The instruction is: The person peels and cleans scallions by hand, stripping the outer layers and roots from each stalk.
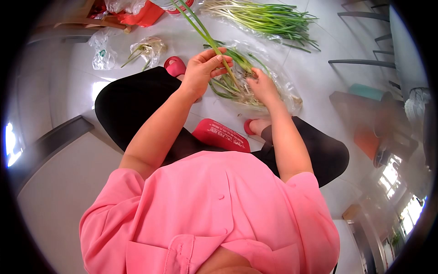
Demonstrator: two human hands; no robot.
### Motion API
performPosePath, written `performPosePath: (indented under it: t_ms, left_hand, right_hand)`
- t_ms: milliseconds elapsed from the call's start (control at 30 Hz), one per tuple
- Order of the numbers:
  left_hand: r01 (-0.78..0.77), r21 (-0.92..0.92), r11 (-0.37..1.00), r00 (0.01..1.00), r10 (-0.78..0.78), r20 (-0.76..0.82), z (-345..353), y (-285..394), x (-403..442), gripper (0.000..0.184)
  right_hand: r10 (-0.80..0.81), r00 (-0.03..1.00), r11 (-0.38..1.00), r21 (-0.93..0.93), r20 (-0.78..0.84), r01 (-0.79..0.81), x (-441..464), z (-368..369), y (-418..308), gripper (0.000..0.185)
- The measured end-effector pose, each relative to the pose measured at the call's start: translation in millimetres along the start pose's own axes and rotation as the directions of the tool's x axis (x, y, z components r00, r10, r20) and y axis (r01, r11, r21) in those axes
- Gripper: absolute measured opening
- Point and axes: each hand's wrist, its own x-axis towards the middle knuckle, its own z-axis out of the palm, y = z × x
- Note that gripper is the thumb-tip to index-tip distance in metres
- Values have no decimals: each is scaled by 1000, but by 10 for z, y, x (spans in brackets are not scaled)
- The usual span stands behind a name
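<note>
My left hand [204, 69] is closed around a long scallion [200, 28], its green leaves pointing up and to the left and its pale end pointing down toward the pile. To the right, my right hand [264, 87] has its thumb and fingers pinched at the root end of another scallion [245, 63]. Just what lies between those fingertips is partly hidden. Beneath both hands, a loose pile of scallions [222, 89] with stringy roots and dry skins rests on a clear plastic sheet or bag [288, 86] on the floor.
A larger bunch of scallions [273, 20] lies on plastic farther off. A small clear bag with scraps [150, 48] and a crumpled bag [104, 52] sit to the left. Near my feet is a red printed box or stool [221, 135]. Dark metal legs [362, 63] stand at right.
</note>
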Motion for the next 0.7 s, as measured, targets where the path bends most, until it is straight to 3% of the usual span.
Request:
performPosePath:
  t_ms: [33, 100, 133, 200, 300, 333, 400, 433, 500, 567, 633, 667, 700]
  left_hand:
    - [5, -1, 1000, 1000, -5, -1, -3, -15, -2, 26]
    - [-12, 39, 999, 998, 10, 56, 18, -56, -7, 31]
    - [-9, 39, 999, 998, 7, 62, 39, -64, -11, 31]
    - [-17, 81, 997, 994, 8, 105, 86, -54, -26, 34]
    - [-3, 89, 996, 995, -6, 103, 132, -42, -73, 28]
    - [-3, 92, 996, 995, -6, 100, 144, -18, -94, 28]
    - [5, 107, 994, 1000, -2, -25, 153, 37, -122, 20]
    - [8, 107, 994, 1000, -5, -26, 141, 30, -129, 20]
    - [-5, 126, 992, 995, 17, -98, 112, 9, -117, 16]
    - [-36, 85, 996, 991, 46, -125, 63, -13, -77, 15]
    - [-63, 188, 980, 984, 92, -152, -24, 15, -42, 16]
    - [-128, 184, 975, 973, 160, -167, -78, -26, 9, 17]
    - [-129, 184, 974, 973, 160, -168, -91, -7, 4, 17]
  right_hand:
    - [5, 1000, 1000, -1, 3, -5, 24, -37, -108, 32]
    - [-84, 982, 893, 450, 172, -2, 84, -147, -352, 35]
    - [-79, 983, 893, 450, 168, -5, 47, -210, -535, 35]
    - [-159, 948, 600, 790, 275, -129, -24, -284, -868, 31]
    - [-206, 924, 485, 854, 322, -190, 64, -233, -973, 25]
    - [-208, 923, 483, 855, 324, -191, 86, -185, -989, 25]
    - [-227, 964, 670, 740, 138, 52, 109, -71, -1007, 18]
    - [-225, 964, 669, 742, 140, 48, 99, -30, -1011, 18]
    - [-286, 957, 761, 597, -42, 253, 79, 10, -1009, 19]
    - [-226, 974, 765, 614, -24, 193, 82, 13, -940, 20]
    - [-170, 985, 905, 396, -5, 158, 106, 35, -819, 23]
    - [-172, 985, 904, 396, -4, 159, 105, 41, -749, 23]
    - [-148, 989, 975, 171, 13, 144, 47, 9, -742, 25]
